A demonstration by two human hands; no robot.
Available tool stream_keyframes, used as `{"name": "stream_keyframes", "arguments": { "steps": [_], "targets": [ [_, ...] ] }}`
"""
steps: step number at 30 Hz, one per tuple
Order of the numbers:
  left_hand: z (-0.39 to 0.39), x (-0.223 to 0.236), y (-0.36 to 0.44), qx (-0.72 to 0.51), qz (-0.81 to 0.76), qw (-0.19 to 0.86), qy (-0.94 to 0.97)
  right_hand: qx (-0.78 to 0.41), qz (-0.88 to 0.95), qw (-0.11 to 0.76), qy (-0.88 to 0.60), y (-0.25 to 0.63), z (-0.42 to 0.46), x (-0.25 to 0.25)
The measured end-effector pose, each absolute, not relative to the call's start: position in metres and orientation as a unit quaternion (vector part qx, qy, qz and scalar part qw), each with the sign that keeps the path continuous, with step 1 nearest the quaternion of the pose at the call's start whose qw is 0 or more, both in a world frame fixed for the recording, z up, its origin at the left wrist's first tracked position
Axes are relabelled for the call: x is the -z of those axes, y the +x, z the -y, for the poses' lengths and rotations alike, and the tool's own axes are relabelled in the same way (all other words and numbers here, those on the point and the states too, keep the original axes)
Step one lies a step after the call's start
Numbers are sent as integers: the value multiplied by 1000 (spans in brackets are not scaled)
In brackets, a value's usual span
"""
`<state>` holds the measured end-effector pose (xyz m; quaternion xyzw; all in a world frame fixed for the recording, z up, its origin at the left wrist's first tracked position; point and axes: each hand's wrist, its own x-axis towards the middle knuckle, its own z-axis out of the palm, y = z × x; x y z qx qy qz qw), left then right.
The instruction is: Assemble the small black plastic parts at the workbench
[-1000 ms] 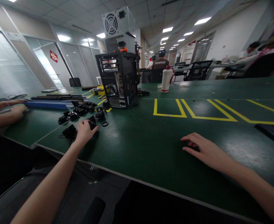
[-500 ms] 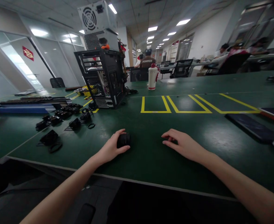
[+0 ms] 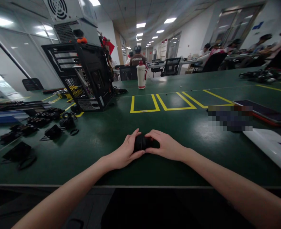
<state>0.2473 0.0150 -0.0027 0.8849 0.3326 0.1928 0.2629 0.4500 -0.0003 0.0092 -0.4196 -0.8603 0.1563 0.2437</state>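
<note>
Just in front of me on the green table (image 3: 178,168) is a black cylinder that looks like a camera lens (image 3: 140,143). My left hand (image 3: 123,152) is wrapped round its left side, thumb along the near edge. From the right, my right hand (image 3: 165,144) grips the other end between thumb and fingertips. The two thumbs almost meet at the near side. My fingers hide much of the lens, so its far side and ends do not show.
Several black parts (image 3: 53,132) and black rings (image 3: 74,132) lie to the left. An open computer case (image 3: 90,79) stands behind them. A white cup (image 3: 141,77) stands farther back, behind yellow tape outlines (image 3: 145,111). Phones (image 3: 269,113) and a white object (image 3: 271,149) lie right.
My right hand has moved left and taken hold of the lens's right end. My left hand still holds the lens. The view has turned to the right.
</note>
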Motion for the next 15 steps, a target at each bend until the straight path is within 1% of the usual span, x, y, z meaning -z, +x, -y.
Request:
{"name": "stream_keyframes", "arguments": {
  "steps": [6,11,15],
  "targets": [
    [-16,3,246,-178,-339,257,887,-109,867,252,-415,448,0,-6],
    [-16,4,246,-190,-324,255,891,-41,882,250,-398,445,-1,-4],
    [-15,3,248,-209,-324,242,891,-9,891,235,-388,443,0,-5]
  ]
}}
